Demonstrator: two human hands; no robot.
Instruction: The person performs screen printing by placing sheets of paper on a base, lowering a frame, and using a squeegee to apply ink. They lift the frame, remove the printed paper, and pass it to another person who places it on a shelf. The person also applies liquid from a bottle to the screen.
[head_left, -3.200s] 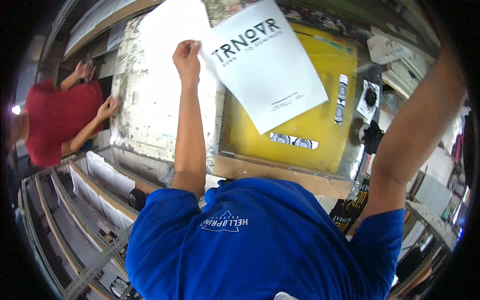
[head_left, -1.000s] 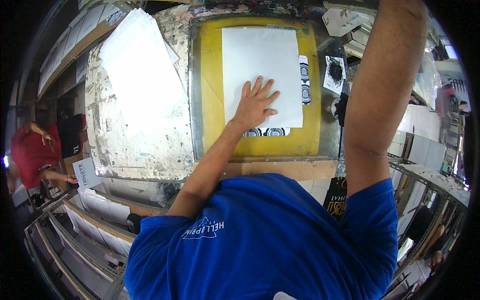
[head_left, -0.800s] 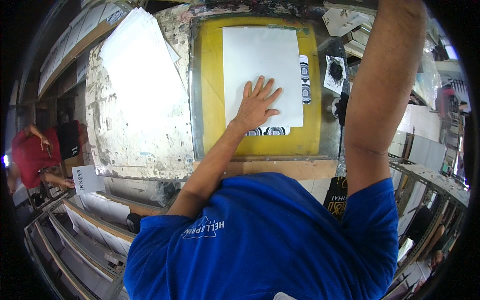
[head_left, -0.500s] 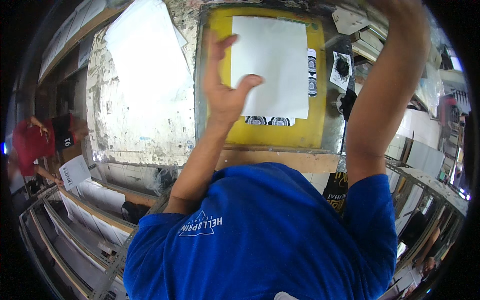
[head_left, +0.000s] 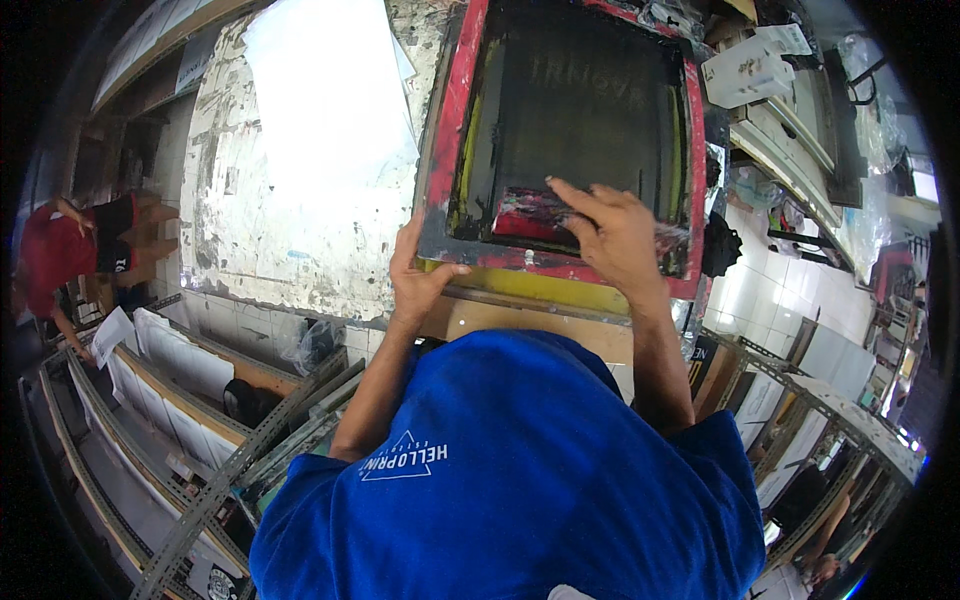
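Observation:
A screen printing frame (head_left: 455, 130) with red, ink-stained edges lies over the yellow board (head_left: 540, 288), whose near edge shows below it. Its dark mesh carries faint lettering. My left hand (head_left: 418, 280) grips the frame's near left corner, fingers along the outer side and thumb at the near edge. Across the near part of the mesh lies a squeegee (head_left: 525, 215), red and smeared with black ink. My right hand (head_left: 612, 240) is closed over its right portion, with the index finger reaching along the far side; the hand hides part of it.
Left of the frame, white sheets (head_left: 330, 90) lie stacked on a paint-spotted table (head_left: 240, 230). A white container (head_left: 745, 75) stands at the far right beside a black crumpled cloth (head_left: 720, 247). A person in red (head_left: 60, 250) is at the far left; metal racks (head_left: 215, 500) flank me.
The frame has come down over the yellow board and its white sheet, which is now covered. My left hand has moved to the frame's corner, my right from the upper right to the squeegee.

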